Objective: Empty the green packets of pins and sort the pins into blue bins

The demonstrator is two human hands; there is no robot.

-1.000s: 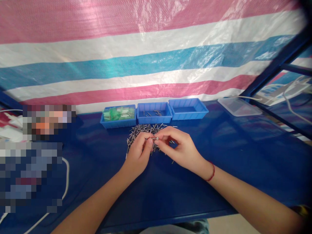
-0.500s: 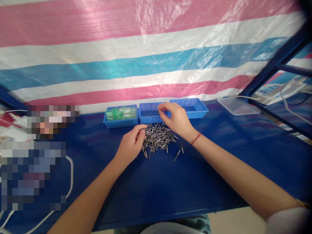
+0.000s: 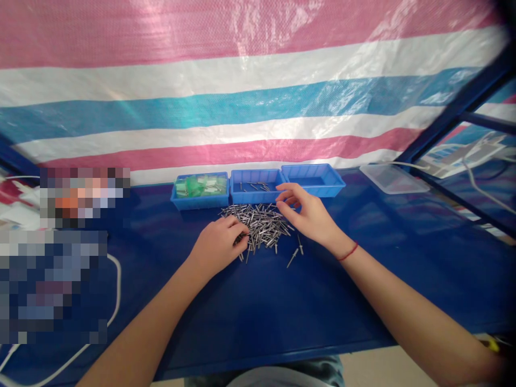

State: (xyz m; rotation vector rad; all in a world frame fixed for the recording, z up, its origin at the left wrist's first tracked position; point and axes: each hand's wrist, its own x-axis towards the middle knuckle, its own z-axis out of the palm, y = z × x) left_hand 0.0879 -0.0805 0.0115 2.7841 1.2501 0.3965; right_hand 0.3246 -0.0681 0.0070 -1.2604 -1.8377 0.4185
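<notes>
Big blue table (image 3: 258,312), and the middle tray (image 3: 253,200) at the back has a few pins in it. The pile of metal pins (image 3: 262,224) sits right in front of that tray. Left hand (image 3: 220,247) is curled on the pile's near-left edge; can't tell if its grip has a pin. Right hand (image 3: 308,215) hovers loose and empty over the far-right edge. I'd pick singles off the edges, like that stray pin (image 3: 293,258).

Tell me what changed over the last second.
The right hand parted from the left hand, reached to the middle bin, then drew back to the pin pile with nothing visible in it. The left hand sank to the pile's left edge. Bin and pile stayed put.
</notes>
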